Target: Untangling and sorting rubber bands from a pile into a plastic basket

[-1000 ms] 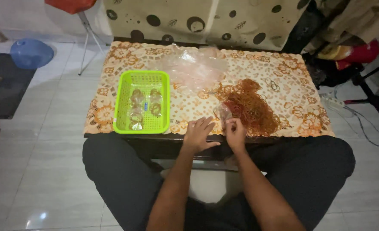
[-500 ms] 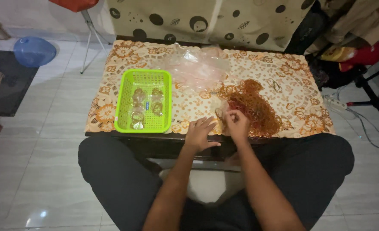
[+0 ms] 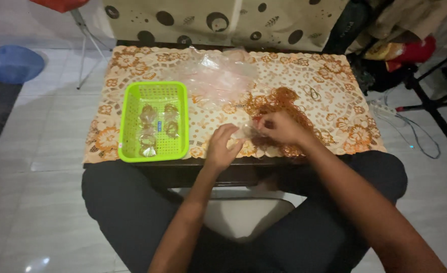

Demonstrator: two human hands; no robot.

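Observation:
My left hand (image 3: 222, 146) and my right hand (image 3: 280, 126) meet over the near edge of a low table covered with an orange flowered cloth (image 3: 334, 101). Between their fingers they pinch a small clear plastic bag (image 3: 246, 132). Right behind my right hand lies a pile of orange-brown rubber bands (image 3: 279, 101). A heap of clear plastic bags (image 3: 218, 76) rests further back. To the left stands a bright green basket (image 3: 155, 91) holding several small filled bags.
A single rubber band (image 3: 312, 92) lies loose on the cloth at the right. On the tiled floor are a blue basin (image 3: 14, 63) at far left, a dark mat, a red chair's legs, and cables and a stand at right.
My right hand has moved forward toward the rubber band pile, and my left hand has followed; the small bag is now pinched between both.

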